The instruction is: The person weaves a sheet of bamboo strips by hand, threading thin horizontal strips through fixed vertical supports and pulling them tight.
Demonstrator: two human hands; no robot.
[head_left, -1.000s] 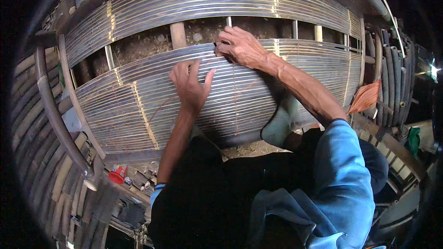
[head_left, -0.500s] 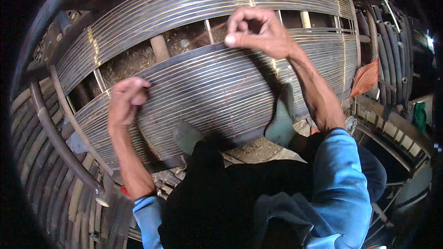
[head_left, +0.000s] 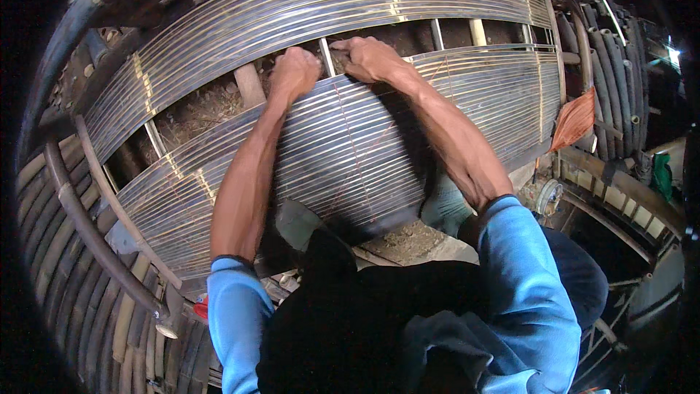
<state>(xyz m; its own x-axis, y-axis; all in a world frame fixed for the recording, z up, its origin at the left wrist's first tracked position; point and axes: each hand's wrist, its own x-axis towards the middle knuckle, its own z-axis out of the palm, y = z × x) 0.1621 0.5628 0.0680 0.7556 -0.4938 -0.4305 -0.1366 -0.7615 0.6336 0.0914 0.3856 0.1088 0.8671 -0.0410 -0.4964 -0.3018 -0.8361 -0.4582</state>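
A low panel of thin, closely spaced strips [head_left: 313,153] lies before me, with a second strip panel [head_left: 255,18] beyond a gap. My left hand [head_left: 294,69] is closed over the near panel's far edge, its fingertips hidden. Across the pale crossbar [head_left: 327,57], my right hand [head_left: 370,60] is curled at the same edge, its index finger bent toward the left hand. Whatever either hand pinches is too small or hidden to tell. A thin reddish thread [head_left: 348,128] runs across the strips from near the hands toward me.
My covered feet [head_left: 297,225] [head_left: 445,210] are at the near panel's close edge. Dark poles [head_left: 73,277] are stacked at the left, more poles [head_left: 616,80] at the right. Orange cloth [head_left: 576,120] hangs at the panel's right end. Soil shows in the gap.
Both hands have come together at the middle of the near panel's far edge. The left moved right and away from me; the right moved left and down.
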